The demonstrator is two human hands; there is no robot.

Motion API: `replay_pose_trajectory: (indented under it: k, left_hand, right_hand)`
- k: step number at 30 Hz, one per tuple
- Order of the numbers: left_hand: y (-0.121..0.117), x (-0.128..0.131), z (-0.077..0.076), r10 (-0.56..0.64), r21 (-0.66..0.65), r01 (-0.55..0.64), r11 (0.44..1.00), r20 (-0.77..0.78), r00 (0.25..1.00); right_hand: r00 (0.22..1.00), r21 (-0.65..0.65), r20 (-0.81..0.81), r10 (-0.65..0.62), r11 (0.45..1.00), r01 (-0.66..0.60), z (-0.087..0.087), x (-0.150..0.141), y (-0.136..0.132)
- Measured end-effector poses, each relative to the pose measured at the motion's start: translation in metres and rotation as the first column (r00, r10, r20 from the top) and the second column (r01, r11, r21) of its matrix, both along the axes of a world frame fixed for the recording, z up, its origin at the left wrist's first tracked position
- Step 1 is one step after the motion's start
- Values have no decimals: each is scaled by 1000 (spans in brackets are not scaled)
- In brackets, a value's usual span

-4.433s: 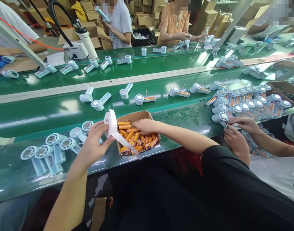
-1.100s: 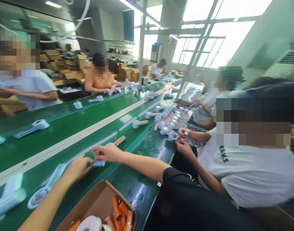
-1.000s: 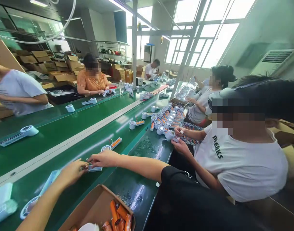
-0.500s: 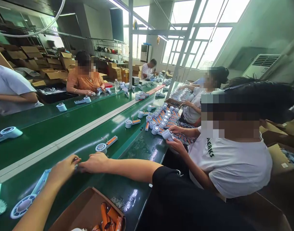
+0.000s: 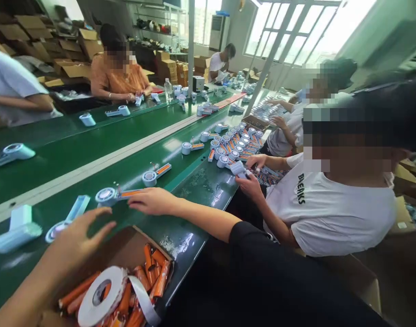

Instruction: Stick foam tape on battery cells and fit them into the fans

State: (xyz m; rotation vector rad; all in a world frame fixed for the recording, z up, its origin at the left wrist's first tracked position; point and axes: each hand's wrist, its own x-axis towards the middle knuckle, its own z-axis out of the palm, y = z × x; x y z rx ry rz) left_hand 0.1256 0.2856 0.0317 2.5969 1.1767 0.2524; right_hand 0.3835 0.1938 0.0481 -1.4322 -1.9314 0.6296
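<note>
Pale-blue fan-style piece [image 5: 112,195] is lying on the green belt [image 5: 133,169], long axis running roughly left to right, tilted slightly up to the right, round head at the left end and handle with its orange strip [image 5: 127,194] pointing right. Right hand [image 5: 155,201] has its fingers over the handle's tip, can't tell if they're actually gripping. Left hand [image 5: 76,236] is empty, thumb and fingers spread by the box [image 5: 126,245]. Half a second ago both hands were close together, covering the piece; now they're well apart.
</note>
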Motion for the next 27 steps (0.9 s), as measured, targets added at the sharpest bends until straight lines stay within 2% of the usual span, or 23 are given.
replay_pose_trajectory:
  k: [3,5,6,8,10,13,15,17,18,20,21,22,23,24,26,27]
  left_hand:
    - [-96,-60,-16,-182,-139,177,974,-24,983]
    - [-147,-79,-23,-158,-140,151,978,-38,987]
    - [-164,-83,-25,-114,-121,109,987,-33,993]
    - [-181,-85,-28,-46,-75,45,996,-21,999]
    - [-189,-80,-25,-21,-1,21,1000,-6,1000]
    - [-206,-67,-9,-12,203,-4,979,75,997]
    - [-222,-63,4,-25,356,-34,934,159,987]
    - [-233,-69,13,-44,499,-72,864,216,975]
    - [-237,-76,15,-49,570,-95,816,232,971]
    - [-239,-94,15,-50,694,-144,705,252,967]
    - [-240,-105,12,-36,736,-177,654,263,964]
    - [-241,-116,8,-10,757,-217,617,283,959]
    - [-243,-125,4,24,760,-260,595,307,951]
    - [-245,-132,0,60,751,-300,589,330,942]
    - [-253,-140,-8,118,718,-357,597,362,925]
    - [-258,-140,-11,131,705,-369,606,370,920]
  right_hand:
    - [997,-26,-62,48,998,-50,-19,11,-68]
    - [989,12,-145,33,999,-31,-33,18,-107]
    - [981,5,-192,38,999,-37,-39,20,-122]
    - [963,-25,-264,58,997,-66,-46,14,-140]
    - [952,-66,-301,58,994,-82,-47,-2,-147]
    - [936,-170,-352,30,981,-95,-36,-32,-148]
    - [919,-248,-379,105,946,-210,-27,-46,-149]
    - [864,-262,-415,283,873,-412,-18,-56,-155]
    - [804,-243,-437,403,807,-537,-15,-60,-160]
    - [616,-194,-445,650,602,-775,-10,-68,-172]
    - [527,-191,-404,748,494,-848,-8,-71,-176]
    - [466,-215,-334,820,415,-884,-7,-75,-179]
    - [453,-250,-244,857,396,-884,-7,-80,-178]
    - [501,-271,-140,854,454,-849,-6,-85,-175]
    - [681,-225,78,728,679,-699,-8,-98,-160]
    - [747,-178,172,642,766,-617,-9,-105,-149]
